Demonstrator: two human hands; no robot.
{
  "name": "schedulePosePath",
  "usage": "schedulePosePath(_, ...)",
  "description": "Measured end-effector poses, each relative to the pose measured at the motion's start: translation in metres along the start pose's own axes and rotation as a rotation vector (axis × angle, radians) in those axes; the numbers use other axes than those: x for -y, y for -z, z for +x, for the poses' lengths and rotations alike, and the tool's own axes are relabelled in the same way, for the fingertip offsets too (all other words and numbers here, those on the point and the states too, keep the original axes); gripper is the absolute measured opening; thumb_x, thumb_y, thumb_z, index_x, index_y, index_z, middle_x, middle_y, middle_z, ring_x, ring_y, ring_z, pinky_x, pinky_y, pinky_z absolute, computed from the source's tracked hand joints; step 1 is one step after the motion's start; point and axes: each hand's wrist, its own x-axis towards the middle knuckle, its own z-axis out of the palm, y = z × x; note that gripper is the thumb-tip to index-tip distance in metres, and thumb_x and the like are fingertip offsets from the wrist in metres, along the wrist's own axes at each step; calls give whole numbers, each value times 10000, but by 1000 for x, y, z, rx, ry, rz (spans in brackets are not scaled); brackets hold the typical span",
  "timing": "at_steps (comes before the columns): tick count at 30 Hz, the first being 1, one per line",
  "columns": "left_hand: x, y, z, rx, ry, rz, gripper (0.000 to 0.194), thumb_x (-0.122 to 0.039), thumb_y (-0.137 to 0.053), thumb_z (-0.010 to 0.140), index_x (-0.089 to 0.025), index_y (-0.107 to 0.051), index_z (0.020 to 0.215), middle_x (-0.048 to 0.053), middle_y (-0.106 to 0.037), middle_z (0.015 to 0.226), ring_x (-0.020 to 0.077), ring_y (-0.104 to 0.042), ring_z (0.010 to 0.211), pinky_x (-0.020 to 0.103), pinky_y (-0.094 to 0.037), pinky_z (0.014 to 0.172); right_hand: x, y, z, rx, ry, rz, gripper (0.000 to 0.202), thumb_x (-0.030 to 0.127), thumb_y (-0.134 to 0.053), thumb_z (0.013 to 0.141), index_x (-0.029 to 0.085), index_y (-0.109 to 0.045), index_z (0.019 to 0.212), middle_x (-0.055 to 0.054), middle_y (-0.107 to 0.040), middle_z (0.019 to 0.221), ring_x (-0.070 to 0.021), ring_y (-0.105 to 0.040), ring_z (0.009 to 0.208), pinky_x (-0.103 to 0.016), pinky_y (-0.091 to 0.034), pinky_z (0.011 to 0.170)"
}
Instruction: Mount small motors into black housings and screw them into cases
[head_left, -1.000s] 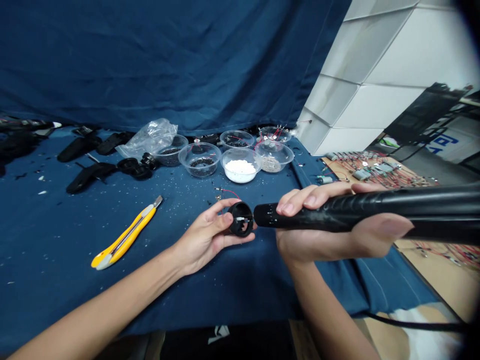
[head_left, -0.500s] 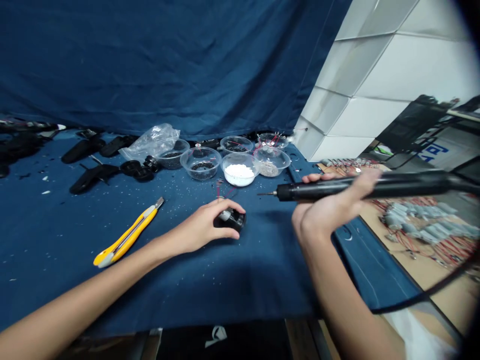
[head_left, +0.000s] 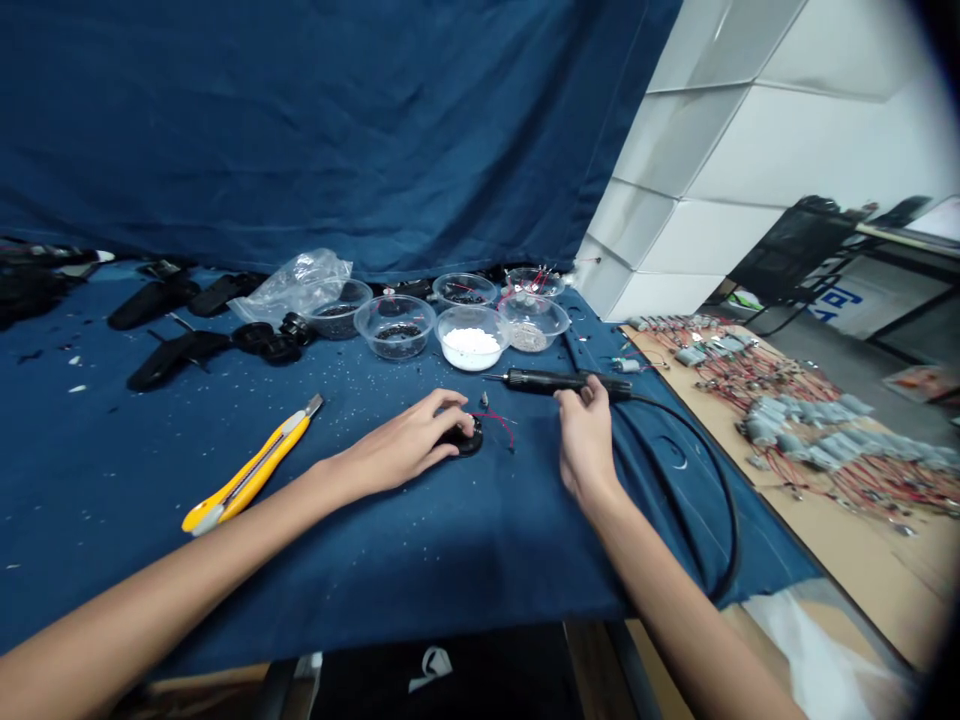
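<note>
My left hand [head_left: 409,435] grips a small round black plastic part [head_left: 470,437] on the cloth, fingers curled over its top. Thin red wires [head_left: 501,418] run out from beside that part, with a small metal piece [head_left: 484,400] at their upper end. An electric screwdriver [head_left: 536,382], black and slim, is level just above or on the cloth, its bit pointing left. My right hand [head_left: 589,435] has its fingers bent around the tool's rear half, close to where the cord leaves it. The palm side is hidden.
A yellow utility knife [head_left: 255,470] lies left of my forearm. Clear bowls of small parts, one with white pieces [head_left: 471,340], stand behind my hands. Black housings [head_left: 176,355] lie far left. The screwdriver's cord [head_left: 724,480] loops right, near a board of wired motors [head_left: 810,430].
My right hand has brought the screwdriver down and left from its raised position. The black part under my left hand now shows flatter and lower, with its red wires to the right.
</note>
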Motion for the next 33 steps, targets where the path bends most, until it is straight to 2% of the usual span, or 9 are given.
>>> schedulePosePath(1,1,-1,-3,-36,17,-21,264,-249,-528,908,-221,-497,1168,112,-423,1349,235,-487,1207,401,-424,991,8,4,-11,-33,-47,67,357,348,-419,916,184,-431,1233,-152,-537,1222,-237,-551,1138,-385,-496,899)
schedulePosePath(4,5,-4,-9,-86,69,-62,438,-325,-583,883,-217,-414,1273,113,-474,1320,233,-512,1171,388,-428,981,34,15,-35,289,-27,114,270,391,-496,921,190,-580,1082,-82,-650,1040,-215,-622,973,-373,-479,894)
schedulePosePath(8,7,-9,-7,-66,89,-28,545,-339,-591,883,-247,-356,1367,102,-477,1361,253,-489,1219,406,-384,1014,48,20,-43,572,224,-163,254,315,-624,875,203,-589,1099,-44,-656,1022,-211,-595,969,-369,-436,903)
schedulePosePath(12,5,-14,-2,-51,66,71,497,-313,-584,889,-243,-396,1343,91,-519,1314,258,-503,1183,406,-380,985,42,18,-39,553,340,-346,201,211,-607,889,178,-585,1087,-33,-645,874,-210,-567,873,-371,-413,866)
schedulePosePath(17,-1,-21,1,-76,95,205,402,-382,-590,880,-172,-481,1205,102,-582,1144,262,-542,1040,383,-402,878,46,24,-32,442,421,-392,54,229,-579,907,180,-602,900,-12,-584,720,-201,-521,769,-349,-394,785)
schedulePosePath(23,-7,-20,0,-90,116,222,416,-467,-590,864,-162,-508,1136,103,-598,1096,266,-550,994,377,-399,837,49,27,-24,481,403,-361,105,254,-554,915,188,-562,834,-2,-526,700,-176,-494,692,-298,-372,646)
schedulePosePath(26,7,-4,-3,-160,170,169,395,-460,-507,916,-185,-484,1198,96,-593,1131,247,-548,1040,381,-398,894,44,23,-21,563,324,-297,106,297,-572,909,192,-572,905,4,-534,732,-158,-502,661,-285,-374,625)
schedulePosePath(29,31,13,-6,-247,248,241,295,-337,-414,966,-164,-493,1191,102,-591,1122,228,-546,1041,383,-398,916,39,15,-18,646,253,-214,187,334,-574,909,199,-582,1039,18,-521,721,-151,-504,637,-274,-385,611)
schedulePosePath(33,53,17,-8,-135,228,300,289,-308,-446,954,-183,-528,1201,91,-576,1143,220,-539,1043,369,-405,907,35,3,-13,704,290,-171,217,333,-595,901,201,-602,1073,-6,-556,809,-155,-537,708,-280,-426,673)
